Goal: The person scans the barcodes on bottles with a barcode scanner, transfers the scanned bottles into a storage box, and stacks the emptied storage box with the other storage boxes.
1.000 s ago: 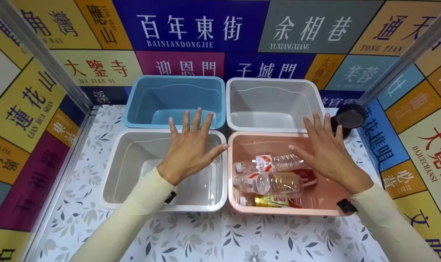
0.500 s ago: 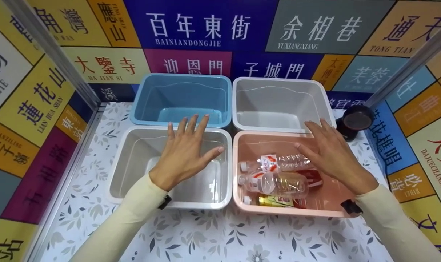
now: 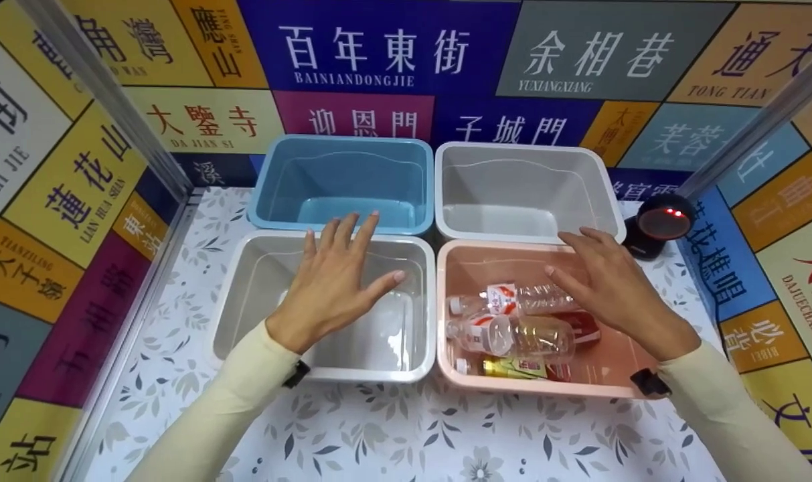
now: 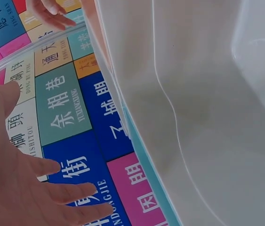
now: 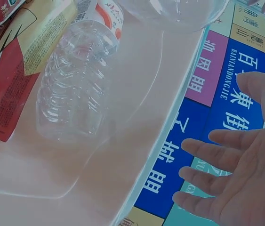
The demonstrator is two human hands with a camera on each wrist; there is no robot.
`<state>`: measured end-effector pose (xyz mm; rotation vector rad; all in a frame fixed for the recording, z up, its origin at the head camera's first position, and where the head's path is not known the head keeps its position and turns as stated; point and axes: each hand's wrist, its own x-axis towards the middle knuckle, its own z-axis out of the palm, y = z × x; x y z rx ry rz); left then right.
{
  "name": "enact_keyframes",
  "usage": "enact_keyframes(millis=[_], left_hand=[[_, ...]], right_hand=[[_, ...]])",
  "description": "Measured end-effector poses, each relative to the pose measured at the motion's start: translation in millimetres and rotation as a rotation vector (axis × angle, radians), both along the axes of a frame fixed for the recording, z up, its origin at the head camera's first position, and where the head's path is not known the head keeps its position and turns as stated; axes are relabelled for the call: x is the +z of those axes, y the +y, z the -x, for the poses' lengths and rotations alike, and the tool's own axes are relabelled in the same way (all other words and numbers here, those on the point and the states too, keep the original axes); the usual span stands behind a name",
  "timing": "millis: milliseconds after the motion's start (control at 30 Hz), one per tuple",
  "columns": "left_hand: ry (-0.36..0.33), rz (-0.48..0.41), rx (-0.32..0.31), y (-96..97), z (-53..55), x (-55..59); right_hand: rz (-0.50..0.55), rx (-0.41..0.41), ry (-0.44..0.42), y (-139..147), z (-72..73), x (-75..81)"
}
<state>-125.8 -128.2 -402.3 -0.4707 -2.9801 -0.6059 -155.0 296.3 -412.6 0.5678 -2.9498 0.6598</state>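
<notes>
My left hand (image 3: 329, 284) hovers over the front left grey-white bin (image 3: 258, 301), fingers spread and holding nothing. Above the right part of the pink bin (image 3: 620, 361) is my right hand (image 3: 623, 294), its fingers loosely extended and the palm bare. Inside the pink bin lie a clear bottle with a red-and-white label (image 3: 503, 299) and more clear plastic bottles (image 3: 539, 338). A yellow-labelled item (image 3: 513, 368) rests near its front wall, and a red package (image 3: 583, 328) sits partly beneath the bottles. In the right wrist view the ribbed clear bottle (image 5: 76, 84) shows beside a red-and-yellow package (image 5: 14, 70).
Behind stand a blue bin (image 3: 342, 177) and another grey-white bin (image 3: 526, 181). A black device with red lights (image 3: 663, 221) stands at the right. The bins sit on a flower-patterned tabletop (image 3: 379, 428), enclosed by printed wall panels (image 3: 379, 53) and metal posts.
The head view has shifted, so the bins appear farther right. My left hand has drawn back slightly toward me; the right fingers are lower. Red lights now show on the black device.
</notes>
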Motion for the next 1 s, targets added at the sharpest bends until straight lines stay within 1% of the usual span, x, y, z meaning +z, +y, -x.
enact_keyframes(millis=[167,333,500,633,833,1000], left_hand=[[-0.020,-0.018,-0.007,-3.5,-4.8,0.4],[-0.048,-0.053,0.010,-11.9,-12.0,0.2],[-0.073,-0.080,0.027,-22.7,-21.5,-1.1],[-0.078,-0.100,0.034,-29.4,-23.7,-1.2],[-0.068,-0.113,0.034,-37.3,-29.9,-6.7],[-0.071,-0.121,0.037,-40.4,-32.8,-6.4]], right_hand=[[0.004,0.022,0.012,-2.8,-4.2,-0.7],[-0.001,0.052,0.015,-6.1,-6.6,0.0],[0.005,0.080,0.041,-9.6,-6.9,3.1],[0.002,0.105,0.073,-8.4,-6.0,3.8],[0.007,0.122,0.058,-0.3,-11.0,1.8],[0.009,0.141,0.074,8.2,-11.2,3.7]])
